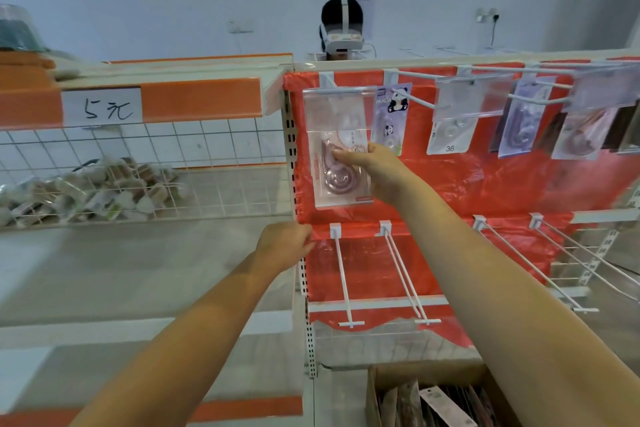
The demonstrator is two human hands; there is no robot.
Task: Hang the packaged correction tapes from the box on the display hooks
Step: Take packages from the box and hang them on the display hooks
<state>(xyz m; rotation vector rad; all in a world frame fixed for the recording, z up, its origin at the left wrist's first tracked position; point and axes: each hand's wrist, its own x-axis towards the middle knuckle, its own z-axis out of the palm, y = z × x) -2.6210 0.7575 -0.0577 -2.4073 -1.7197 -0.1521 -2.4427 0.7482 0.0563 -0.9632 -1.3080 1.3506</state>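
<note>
The right hand [372, 170] pinches a clear plastic packet holding a pink spiral correction tape [341, 168], fingers on its front and right edge. The packet hangs upright against the red plastic backing sheet [485, 184], just below the clear price-tag flap on the top-left white wire display hook [337, 104]. The left hand [285, 246] sits lower, fingers curled at the red sheet's left edge beside the perforated upright; whether it grips anything cannot be told. The brown cardboard box [388, 392] of packets stands at the bottom.
</note>
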